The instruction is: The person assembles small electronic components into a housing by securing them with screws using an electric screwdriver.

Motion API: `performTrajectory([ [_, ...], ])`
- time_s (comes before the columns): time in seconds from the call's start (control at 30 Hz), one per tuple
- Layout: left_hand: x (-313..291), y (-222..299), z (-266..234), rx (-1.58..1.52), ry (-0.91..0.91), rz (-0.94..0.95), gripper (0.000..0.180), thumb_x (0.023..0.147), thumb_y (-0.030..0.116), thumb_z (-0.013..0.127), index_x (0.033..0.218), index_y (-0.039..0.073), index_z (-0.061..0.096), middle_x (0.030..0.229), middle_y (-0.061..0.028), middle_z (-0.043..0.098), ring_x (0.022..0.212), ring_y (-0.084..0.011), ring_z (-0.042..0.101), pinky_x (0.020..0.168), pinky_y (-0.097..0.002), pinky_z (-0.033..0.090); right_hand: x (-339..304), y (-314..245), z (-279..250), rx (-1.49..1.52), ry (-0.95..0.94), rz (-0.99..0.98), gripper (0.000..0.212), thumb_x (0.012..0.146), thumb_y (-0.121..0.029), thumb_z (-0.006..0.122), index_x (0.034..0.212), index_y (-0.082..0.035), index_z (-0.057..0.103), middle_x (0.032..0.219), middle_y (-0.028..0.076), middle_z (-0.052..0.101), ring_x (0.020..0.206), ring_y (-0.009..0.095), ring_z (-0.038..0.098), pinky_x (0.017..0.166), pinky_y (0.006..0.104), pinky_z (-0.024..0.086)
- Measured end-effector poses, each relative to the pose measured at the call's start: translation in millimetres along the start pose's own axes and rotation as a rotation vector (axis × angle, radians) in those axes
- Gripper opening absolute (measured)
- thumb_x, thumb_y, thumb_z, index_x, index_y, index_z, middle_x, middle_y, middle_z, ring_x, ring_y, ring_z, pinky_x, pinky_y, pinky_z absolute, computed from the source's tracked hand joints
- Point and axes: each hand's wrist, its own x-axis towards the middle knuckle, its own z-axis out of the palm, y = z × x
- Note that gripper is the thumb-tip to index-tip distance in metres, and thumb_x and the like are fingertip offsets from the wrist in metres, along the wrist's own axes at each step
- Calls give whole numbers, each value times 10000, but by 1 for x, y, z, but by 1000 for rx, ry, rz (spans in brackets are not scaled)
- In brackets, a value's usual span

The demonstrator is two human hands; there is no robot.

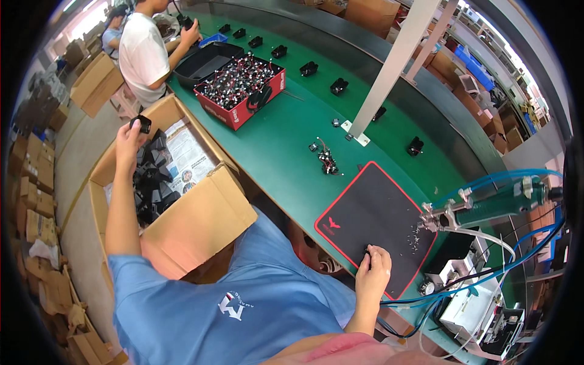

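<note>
My left hand [128, 145] is raised over the open cardboard box [198, 222] at my left, closed on a black plastic housing [144, 124]. More black plastic parts [157, 188] lie heaped in that box beside a printed sheet [185, 152]. My right hand [373, 271] rests at the near edge of a black mat with a red border [371, 207]. Its fingers are pinched together at a small dark thing, mostly hidden. Small loose screws [415, 238] are scattered on the mat's right side. Past the mat lies a little pile of wired components [327, 159].
A red box [237, 100] full of wired components stands on the green table. Black housings [339, 86] line the green belt beyond. A metal post [389, 70] rises from the table. At right are a green screwdriver tool [502, 204], hoses and a white machine [471, 298]. Co-workers [143, 55] sit far left.
</note>
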Motion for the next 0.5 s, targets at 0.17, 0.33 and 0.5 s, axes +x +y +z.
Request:
performTrajectory([
  [0.17, -131, 82, 70, -787, -281, -227, 423, 1079, 394, 530, 1221, 4, 610, 1133, -157, 707, 1108, -317, 694, 912, -459, 616, 8, -1, 2, 37, 26, -35, 163, 900, 26, 687, 1057, 4, 722, 1050, 170, 685, 968, 361, 674, 833, 447, 552],
  [0.33, -209, 35, 154, -1094, -856, -654, 416, 1091, 396, 501, 1245, 28, 618, 1172, -211, 703, 1047, -382, 714, 838, -490, 629, 16, 3, 3, 66, 61, -45, 92, 886, 26, 709, 977, 15, 702, 1011, 171, 693, 878, 363, 692, 757, 435, 565],
  [0.5, -273, 70, 257, -970, -1385, -800, 597, 1081, 448, 525, 1542, 87, 412, 1411, -192, 588, 1115, -321, 683, 885, -446, 589, 17, 1, 3, 164, 77, 5, 76, 883, 6, 725, 948, 16, 687, 1000, 176, 700, 873, 368, 702, 754, 427, 579],
])
